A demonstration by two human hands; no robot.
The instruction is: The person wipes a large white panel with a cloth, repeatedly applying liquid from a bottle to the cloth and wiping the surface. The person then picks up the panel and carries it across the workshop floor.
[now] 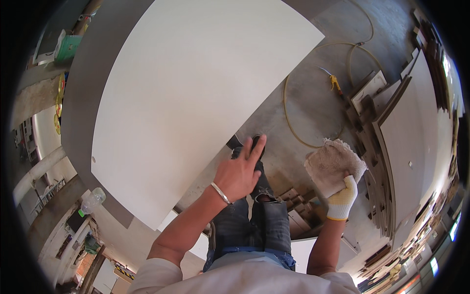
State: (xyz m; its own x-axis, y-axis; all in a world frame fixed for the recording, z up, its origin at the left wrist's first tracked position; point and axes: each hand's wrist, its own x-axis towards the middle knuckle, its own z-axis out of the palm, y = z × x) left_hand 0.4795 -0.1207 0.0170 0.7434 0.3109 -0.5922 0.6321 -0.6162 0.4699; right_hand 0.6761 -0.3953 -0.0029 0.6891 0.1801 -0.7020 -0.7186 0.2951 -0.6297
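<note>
My left hand [240,171], bare with a silver bangle at the wrist, is held over my legs near the edge of a large white panel [181,98]. Its fingers are stretched out and nothing is in them. On the right, my right hand [342,198] wears a white knitted glove with a yellow-orange cuff. It grips a greyish-beige cloth [334,165] by its lower side, raised above the floor and apart from the panel. The white panel lies on top of a larger grey-brown sheet [82,112] that shows along its left side.
A yellow air blow gun [335,84] and its looping hose [285,105] lie on the concrete floor. Stacked boards [406,132] line the right side. At the left stand a clear plastic bottle [93,201] and a green container [67,48].
</note>
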